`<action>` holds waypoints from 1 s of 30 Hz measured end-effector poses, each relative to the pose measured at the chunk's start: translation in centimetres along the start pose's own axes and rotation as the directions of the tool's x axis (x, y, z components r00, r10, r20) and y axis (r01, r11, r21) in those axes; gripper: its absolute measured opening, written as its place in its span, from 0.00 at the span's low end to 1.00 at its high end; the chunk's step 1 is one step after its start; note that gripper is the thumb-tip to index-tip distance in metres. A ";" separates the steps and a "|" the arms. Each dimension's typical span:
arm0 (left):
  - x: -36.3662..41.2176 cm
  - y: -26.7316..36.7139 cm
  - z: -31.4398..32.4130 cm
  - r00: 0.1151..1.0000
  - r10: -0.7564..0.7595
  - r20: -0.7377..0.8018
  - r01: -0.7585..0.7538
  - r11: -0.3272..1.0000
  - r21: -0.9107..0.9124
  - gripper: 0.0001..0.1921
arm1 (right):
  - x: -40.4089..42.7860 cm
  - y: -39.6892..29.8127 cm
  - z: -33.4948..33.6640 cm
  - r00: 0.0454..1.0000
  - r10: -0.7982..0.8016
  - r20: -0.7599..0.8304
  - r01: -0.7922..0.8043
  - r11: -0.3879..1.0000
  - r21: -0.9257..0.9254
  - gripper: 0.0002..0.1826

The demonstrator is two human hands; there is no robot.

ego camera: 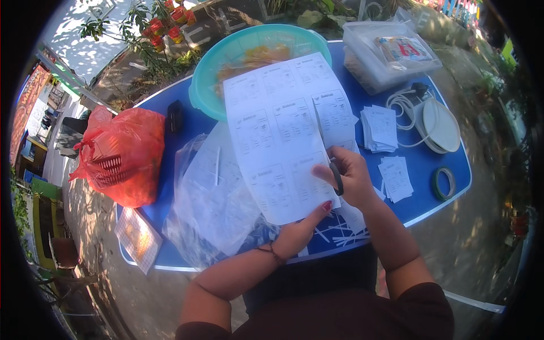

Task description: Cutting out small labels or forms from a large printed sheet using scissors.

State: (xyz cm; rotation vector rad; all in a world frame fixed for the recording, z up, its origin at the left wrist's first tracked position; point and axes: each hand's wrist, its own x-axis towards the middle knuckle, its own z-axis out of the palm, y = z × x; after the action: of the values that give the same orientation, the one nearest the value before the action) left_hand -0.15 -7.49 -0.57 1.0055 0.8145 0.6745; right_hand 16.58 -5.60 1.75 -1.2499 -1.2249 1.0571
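Observation:
My left hand (304,231) pinches the lower edge of a white printed paper sheet (263,127), thumb on top. The sheet bears a grid of small printed boxes. My right hand (348,174) has its fingers in the black handle of scissors (336,177), at a long cut running up the sheet; their blades are hidden by the paper. A strip of the sheet curls away right of the cut. Thin paper offcuts (346,231) lie beneath my hands. A stack of cut paper slips (379,128) and a smaller stack (396,178) lie to the right.
A turquoise plastic basin (204,80) stands at the back, a clear plastic box (369,68) right of it. A white cable (399,102), round lid (442,125) and green tape roll (444,183) lie right. A red plastic bag (127,157), black stapler-like object (174,116) and clear plastic bag (191,229) lie left.

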 end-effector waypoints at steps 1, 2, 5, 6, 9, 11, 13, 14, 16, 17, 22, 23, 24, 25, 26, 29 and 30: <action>0.0 -0.1 0.0 1.000 0.000 0.000 0.000 1.000 0.000 0.14 | 0.0 0.0 0.0 1.000 0.002 0.000 -0.002 1.000 -0.017 0.26; 0.0 -0.2 0.0 1.000 0.008 -0.002 -0.008 1.000 -0.021 0.14 | 0.0 0.0 0.0 1.000 0.002 0.001 -0.002 1.000 -0.017 0.26; 0.0 -0.5 0.0 1.000 0.021 -0.010 -0.022 0.999 -0.043 0.14 | 0.0 0.1 0.0 1.000 0.001 0.002 -0.001 0.999 -0.034 0.26; 0.0 -0.6 0.0 1.000 0.026 -0.015 -0.026 0.999 -0.044 0.14 | 0.0 0.1 0.0 1.000 -0.004 -0.004 0.004 0.999 -0.044 0.26; 0.0 -0.3 0.1 1.000 0.021 -0.015 -0.022 0.999 -0.041 0.15 | 0.0 -0.1 -0.1 1.000 -0.015 -0.009 0.014 0.998 -0.065 0.26; 0.0 -0.4 0.1 1.000 0.023 -0.011 -0.024 0.999 -0.043 0.15 | 0.0 -0.1 -0.2 1.000 -0.020 -0.009 0.019 0.997 -0.076 0.26; 0.0 -0.6 0.1 1.000 0.026 -0.010 -0.026 0.999 -0.045 0.15 | 0.1 0.1 -0.2 1.000 -0.008 -0.002 0.008 0.999 -0.034 0.26; 0.0 -0.8 0.2 0.999 0.054 -0.009 -0.054 0.998 -0.038 0.14 | 0.1 0.2 -0.2 1.000 -0.008 -0.002 0.008 0.999 -0.034 0.26; 0.0 -0.7 0.2 0.997 0.082 -0.007 -0.082 0.996 -0.032 0.14 | 0.2 0.5 -0.2 1.000 -0.017 -0.007 0.017 0.999 0.036 0.26; -0.1 -0.5 0.1 1.000 0.031 0.000 -0.031 0.999 -0.008 0.15 | 0.2 0.4 -0.3 1.000 -0.017 -0.008 0.017 0.999 0.036 0.26; -0.1 -0.8 0.2 1.000 0.013 -0.010 -0.013 1.000 0.022 0.14 | 0.2 0.4 -0.1 1.000 -0.008 -0.012 0.008 1.000 0.006 0.26; 0.0 -1.2 0.1 0.999 0.047 -0.013 -0.047 0.999 0.011 0.14 | 0.2 0.4 -0.1 1.000 -0.009 -0.010 0.009 1.000 0.006 0.26; 0.1 -1.4 0.1 0.997 0.080 -0.014 -0.080 0.997 0.000 0.15 | 0.3 0.3 -0.2 1.000 -0.006 -0.006 0.006 1.000 0.000 0.26; 0.1 -1.4 0.0 0.997 0.081 -0.013 -0.081 0.997 0.000 0.15 | 0.3 0.2 -0.2 1.000 -0.003 -0.002 0.003 1.000 -0.007 0.26; 0.0 -1.3 0.0 0.998 0.059 -0.004 -0.059 0.998 0.003 0.15 | 0.3 0.3 -0.2 1.000 -0.004 -0.002 0.004 1.000 -0.008 0.26; 0.1 -1.2 0.1 0.999 0.048 -0.002 -0.048 0.999 -0.008 0.15 | 0.3 0.5 -0.1 1.000 -0.015 -0.008 0.015 1.000 -0.013 0.25; 0.1 -1.2 0.2 0.998 0.057 -0.007 -0.057 0.998 -0.023 0.15 | 0.3 0.4 -0.1 1.000 -0.017 -0.016 0.017 1.000 -0.019 0.25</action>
State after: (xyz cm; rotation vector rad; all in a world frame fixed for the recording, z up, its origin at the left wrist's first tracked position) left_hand 0.19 -7.99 -1.60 1.0093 0.7846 0.7351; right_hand 16.72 -5.31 1.37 -1.2577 -1.2338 1.0239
